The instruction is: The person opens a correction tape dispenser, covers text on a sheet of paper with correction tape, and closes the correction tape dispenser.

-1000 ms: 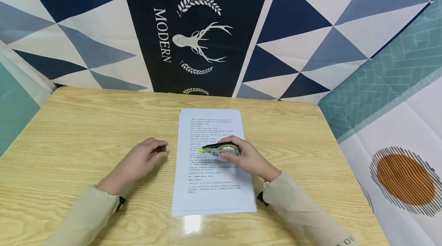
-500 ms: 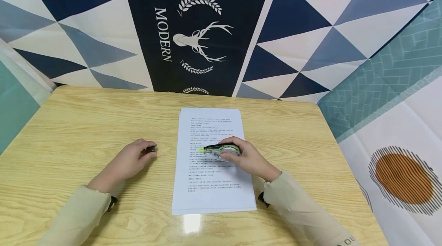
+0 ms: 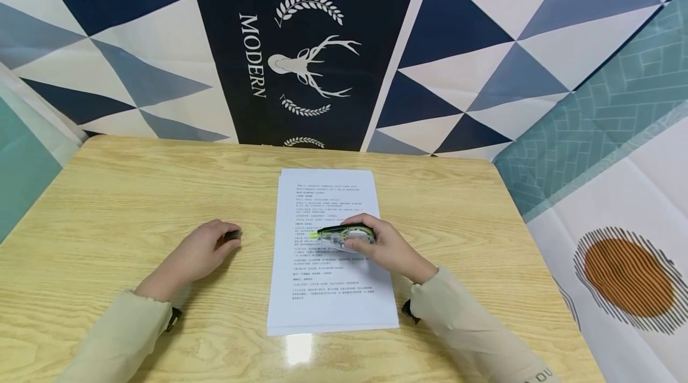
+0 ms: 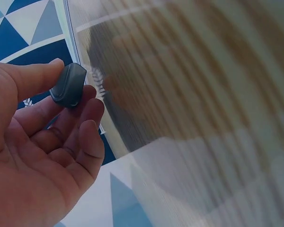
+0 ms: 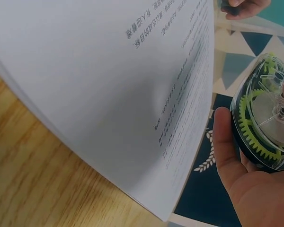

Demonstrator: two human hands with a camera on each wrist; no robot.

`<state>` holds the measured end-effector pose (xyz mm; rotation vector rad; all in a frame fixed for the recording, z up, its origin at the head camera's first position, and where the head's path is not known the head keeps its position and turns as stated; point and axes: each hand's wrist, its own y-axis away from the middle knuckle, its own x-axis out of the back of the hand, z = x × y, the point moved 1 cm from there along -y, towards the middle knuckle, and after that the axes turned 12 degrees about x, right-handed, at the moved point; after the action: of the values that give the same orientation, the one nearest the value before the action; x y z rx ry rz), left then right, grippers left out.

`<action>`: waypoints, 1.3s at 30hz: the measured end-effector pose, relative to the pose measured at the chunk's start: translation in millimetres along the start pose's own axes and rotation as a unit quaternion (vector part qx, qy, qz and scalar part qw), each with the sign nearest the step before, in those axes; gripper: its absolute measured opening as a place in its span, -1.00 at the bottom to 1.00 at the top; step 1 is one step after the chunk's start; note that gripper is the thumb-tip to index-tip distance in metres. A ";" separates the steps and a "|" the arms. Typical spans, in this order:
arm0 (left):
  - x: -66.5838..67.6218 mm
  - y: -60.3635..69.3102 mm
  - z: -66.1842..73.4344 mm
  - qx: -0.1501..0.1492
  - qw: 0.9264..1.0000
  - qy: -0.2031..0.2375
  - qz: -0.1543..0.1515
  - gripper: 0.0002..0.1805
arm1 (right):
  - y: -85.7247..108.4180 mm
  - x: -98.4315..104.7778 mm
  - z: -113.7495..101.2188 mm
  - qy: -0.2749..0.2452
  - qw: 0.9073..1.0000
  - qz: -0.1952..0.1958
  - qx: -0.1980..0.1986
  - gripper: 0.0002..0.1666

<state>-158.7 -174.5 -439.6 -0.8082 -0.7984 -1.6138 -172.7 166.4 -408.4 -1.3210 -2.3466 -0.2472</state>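
A correction tape with a clear body, black edge and green gear is gripped by my right hand above the printed page. Its bright green tip points left and is uncovered. My left hand pinches a small dark cap between thumb and fingers, left of the papers. In the left wrist view the cap shows as a smooth, dark grey piece. Beneath the tape lies a stack of white papers with printed text; the right hand hides part of it. Whether the tip touches the page, I cannot tell.
The wood-grain table extends on both sides of the papers. A patterned cloth with a deer head hangs behind the table's far edge. To the right is a cloth with an orange circle.
My left hand has moved left, away from the papers, carrying the cap, and has then nearly stopped. The right hand and the correction tape have stayed almost in place.
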 end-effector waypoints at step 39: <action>3.8 -1.7 -0.2 0.073 0.997 -0.008 -0.003 -0.57 | 4.6 5.5 6.4 -0.002 1.000 0.012 -0.009 -0.60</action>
<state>-161.0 -176.4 -436.7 -0.7162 -0.9194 -1.5377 -173.1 175.3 -411.9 -1.3581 -2.3364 -0.2588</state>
